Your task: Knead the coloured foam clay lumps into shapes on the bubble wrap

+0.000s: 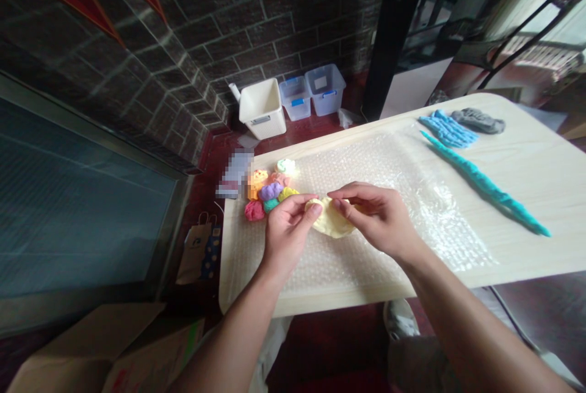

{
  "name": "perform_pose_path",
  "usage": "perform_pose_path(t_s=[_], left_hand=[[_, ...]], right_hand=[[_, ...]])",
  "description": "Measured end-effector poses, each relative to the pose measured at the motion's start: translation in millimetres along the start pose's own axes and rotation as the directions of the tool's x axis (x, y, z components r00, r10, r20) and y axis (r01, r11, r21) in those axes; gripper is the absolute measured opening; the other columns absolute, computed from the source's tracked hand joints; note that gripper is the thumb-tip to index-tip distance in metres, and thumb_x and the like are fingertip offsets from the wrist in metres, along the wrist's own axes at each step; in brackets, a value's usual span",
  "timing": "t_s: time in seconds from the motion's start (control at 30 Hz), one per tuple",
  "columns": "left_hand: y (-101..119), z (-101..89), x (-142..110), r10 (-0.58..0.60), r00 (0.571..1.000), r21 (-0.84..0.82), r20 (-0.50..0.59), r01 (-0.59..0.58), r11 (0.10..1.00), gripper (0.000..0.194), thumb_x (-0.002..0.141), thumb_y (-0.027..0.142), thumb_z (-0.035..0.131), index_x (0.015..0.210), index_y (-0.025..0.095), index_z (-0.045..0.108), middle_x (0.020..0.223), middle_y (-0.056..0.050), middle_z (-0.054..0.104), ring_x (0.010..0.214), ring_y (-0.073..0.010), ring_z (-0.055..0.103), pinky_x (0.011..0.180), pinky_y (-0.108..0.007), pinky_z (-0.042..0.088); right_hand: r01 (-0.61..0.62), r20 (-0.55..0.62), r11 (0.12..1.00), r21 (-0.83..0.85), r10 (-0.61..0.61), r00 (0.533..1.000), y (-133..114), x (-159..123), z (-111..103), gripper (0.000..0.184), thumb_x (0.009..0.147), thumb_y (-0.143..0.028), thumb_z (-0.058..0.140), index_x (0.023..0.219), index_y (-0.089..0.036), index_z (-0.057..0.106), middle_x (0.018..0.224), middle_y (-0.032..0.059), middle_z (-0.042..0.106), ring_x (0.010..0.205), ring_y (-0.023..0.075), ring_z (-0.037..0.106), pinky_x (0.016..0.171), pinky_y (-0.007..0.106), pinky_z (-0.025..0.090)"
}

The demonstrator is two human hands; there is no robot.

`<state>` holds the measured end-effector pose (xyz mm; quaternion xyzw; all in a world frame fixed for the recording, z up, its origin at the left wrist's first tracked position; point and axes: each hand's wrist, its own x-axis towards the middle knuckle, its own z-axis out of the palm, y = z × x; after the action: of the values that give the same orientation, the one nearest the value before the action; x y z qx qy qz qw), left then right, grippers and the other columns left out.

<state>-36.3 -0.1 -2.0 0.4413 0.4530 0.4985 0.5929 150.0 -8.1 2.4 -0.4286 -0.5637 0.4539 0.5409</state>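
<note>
A pale yellow piece of soft modelling clay (pixel 333 224) is held between both hands over the bubble wrap (pixel 361 271). My left hand (pixel 293 222) pinches its left edge between thumb and fingers. At the upper right edge, the thumb and fingertips of my right hand (pixel 373 210) close on the same piece. The clay looks flattened, with an uneven surface, and the fingers hide part of its rim. Just beyond my left hand sits a cluster of coloured clay lumps: red (pixel 254 210), purple (pixel 271 190), yellow (pixel 287 193), orange (pixel 257 182) and pale mint (pixel 286 166) among them.
A long teal clay roll (pixel 485 182) lies on the table (pixel 531 167) to the right, near a blue clay piece (pixel 448 129) and a grey one (pixel 478 120). Plastic bins (pixel 263 109) stand on the floor behind. A cardboard box (pixel 86 344) is at lower left.
</note>
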Motion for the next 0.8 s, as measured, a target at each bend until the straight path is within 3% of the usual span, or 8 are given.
perform_pose_path(t_s=[0.27,0.47,0.63,0.8], left_hand=[[0.1,-2.3,-1.0,0.043,0.999,0.11,-0.006,-0.043,0.993,0.025,0.083,0.035,0.089,0.1,0.017,0.084,0.097,-0.008,0.084,0.085,-0.0164,0.076,0.082,-0.025,0.058],[-1.0,-0.4,-1.0,-0.01,1.0,0.043,0.01,0.009,0.999,0.029,0.088,0.039,0.085,0.108,0.018,0.085,0.102,-0.009,0.084,0.096,-0.0223,0.078,0.093,-0.033,0.058],[-4.5,-2.5,-1.4,-0.01,1.0,0.036,0.028,0.009,0.999,0.028,0.087,0.037,0.086,0.108,0.018,0.085,0.104,-0.01,0.083,0.104,-0.0241,0.077,0.096,-0.035,0.057],[-3.7,-4.3,1.4,-0.073,0.992,0.007,0.099,0.073,0.997,0.027,0.085,0.035,0.088,0.104,0.017,0.083,0.101,-0.008,0.083,0.094,-0.0178,0.075,0.089,-0.028,0.055]], right_hand=[[0.026,0.097,0.999,-0.045,-0.021,0.995,-2.6,-0.2,-2.0,0.016,0.098,-0.031,0.074,0.096,-0.018,0.083,0.091,0.008,0.079,0.081,0.0193,0.07,0.068,0.03,0.052],[-0.124,0.101,0.99,0.07,0.117,0.988,-1.3,-1.1,1.9,0.019,0.099,-0.035,0.072,0.099,-0.017,0.078,0.086,0.0057,0.076,0.07,0.0159,0.065,0.06,0.027,0.048],[-0.035,0.112,0.999,-0.026,0.038,0.993,-2.4,1.3,0.8,0.019,0.1,-0.034,0.071,0.099,-0.018,0.081,0.092,0.0077,0.079,0.079,0.0189,0.068,0.067,0.03,0.05],[0.038,0.13,0.994,-0.102,-0.024,0.991,1.2,0.7,-1.3,0.018,0.101,-0.032,0.07,0.1,-0.019,0.083,0.094,0.0086,0.079,0.085,0.0211,0.071,0.073,0.033,0.053]])
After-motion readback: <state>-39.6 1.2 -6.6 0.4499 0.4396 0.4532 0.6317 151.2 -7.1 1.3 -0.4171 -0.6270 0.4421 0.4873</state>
